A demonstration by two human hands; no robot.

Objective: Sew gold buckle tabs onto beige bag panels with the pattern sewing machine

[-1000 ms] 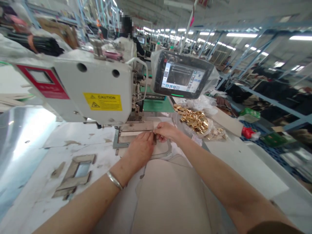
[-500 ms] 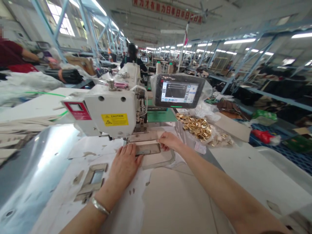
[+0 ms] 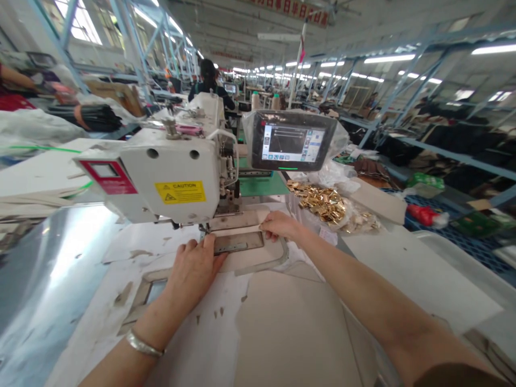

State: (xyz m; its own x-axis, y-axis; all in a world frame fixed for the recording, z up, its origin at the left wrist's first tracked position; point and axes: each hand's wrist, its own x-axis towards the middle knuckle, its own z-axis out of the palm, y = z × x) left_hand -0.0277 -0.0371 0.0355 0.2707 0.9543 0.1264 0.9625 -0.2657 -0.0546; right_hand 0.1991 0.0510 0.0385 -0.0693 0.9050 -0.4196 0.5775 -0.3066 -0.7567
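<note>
The left hand (image 3: pixel 195 269) lies palm down, its thumb spread away from the fingers. Its fingertips rest at the left end of a rectangular slot (image 3: pixel 238 243), and the thumb reaches to the lower edge of this slot. A silver bracelet (image 3: pixel 143 344) is around the left wrist.

The right hand (image 3: pixel 278 227) is narrow: thumb and forefinger are pinched together on the right end of a pale strip (image 3: pixel 237 230), while the other fingers are curled. The strip lies between the two hands, along the upper edge of the slot. A grey clamp frame (image 3: pixel 284 253) curves just below the right hand.

Nearer to the body than both hands, a large beige panel (image 3: pixel 290 322) is spread. A brown template (image 3: pixel 139 301) lies left of the left hand, partly covered by it. Beyond the left hand stands the sewing machine head (image 3: pixel 169 177) with a yellow caution label (image 3: pixel 180 192). A control screen (image 3: pixel 292 141) is beyond the right hand, and a pile of gold-coloured metal pieces (image 3: pixel 322 203) is to its right.
</note>
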